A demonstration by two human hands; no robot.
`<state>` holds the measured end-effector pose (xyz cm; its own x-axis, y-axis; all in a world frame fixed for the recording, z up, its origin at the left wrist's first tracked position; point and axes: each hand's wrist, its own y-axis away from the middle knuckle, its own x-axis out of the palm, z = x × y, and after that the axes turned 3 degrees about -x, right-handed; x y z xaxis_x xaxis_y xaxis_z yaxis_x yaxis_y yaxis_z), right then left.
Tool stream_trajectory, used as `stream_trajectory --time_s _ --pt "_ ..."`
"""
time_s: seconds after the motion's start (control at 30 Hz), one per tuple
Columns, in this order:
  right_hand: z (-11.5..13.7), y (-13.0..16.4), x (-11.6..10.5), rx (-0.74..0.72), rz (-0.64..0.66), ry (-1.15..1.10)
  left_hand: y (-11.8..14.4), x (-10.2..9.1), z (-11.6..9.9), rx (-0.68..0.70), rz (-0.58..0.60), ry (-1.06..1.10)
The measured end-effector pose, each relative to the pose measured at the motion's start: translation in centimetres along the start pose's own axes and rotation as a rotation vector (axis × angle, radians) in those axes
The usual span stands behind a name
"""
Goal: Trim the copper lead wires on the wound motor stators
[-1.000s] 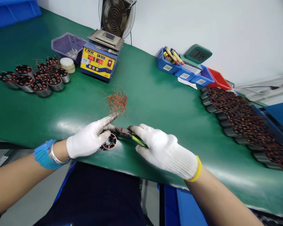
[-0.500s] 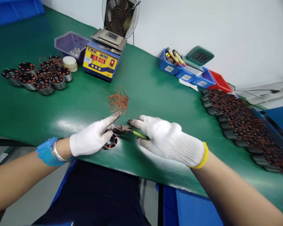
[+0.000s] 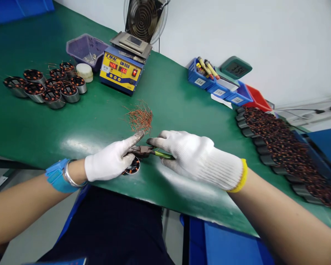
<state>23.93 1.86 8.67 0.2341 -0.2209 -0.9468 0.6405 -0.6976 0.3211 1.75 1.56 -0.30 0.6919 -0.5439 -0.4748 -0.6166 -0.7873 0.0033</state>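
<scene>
Grasps green-handled metal pliers (image 3: 145,151) in the white-gloved right hand (image 3: 191,154); has a silver-rimmed, copper-wound ring (image 3: 134,169) partly under the white-gloved left hand (image 3: 110,160), with unclear grip. Could nick that hand by slipping so close.

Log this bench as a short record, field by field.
Left hand: gloved, at the wire-wound ring; grip hidden
Right hand: gloved, holding green-handled pliers
Wire pile: copper-coloured, beyond the hands
Machine: yellow-fronted, left display reads 426
Clock: reads 354
Other rings: clustered, picture's left
</scene>
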Motion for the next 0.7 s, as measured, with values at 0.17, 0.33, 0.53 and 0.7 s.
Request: stream_trajectory --time_s 0.17,0.33,0.53,0.7 --pt "-0.1 -1.4 -1.0 0.065 0.155 -0.011 -0.1 0.1 -0.1 -0.019 -0.017 0.004" --pt "-0.2 -0.3 -1.1 0.219 0.065 0.026 -0.1 0.0 0.5 -0.030 -0.060 0.275" --pt "5.2 2.2 2.1 0.097 -0.114 -0.178 0.0 -1.9 2.2 -0.041 -0.613 0.566" --pt "10.4 -0.4 4.6 0.243 0.003 -0.174 -0.1 -2.0 2.6 -0.044 -0.688 0.477"
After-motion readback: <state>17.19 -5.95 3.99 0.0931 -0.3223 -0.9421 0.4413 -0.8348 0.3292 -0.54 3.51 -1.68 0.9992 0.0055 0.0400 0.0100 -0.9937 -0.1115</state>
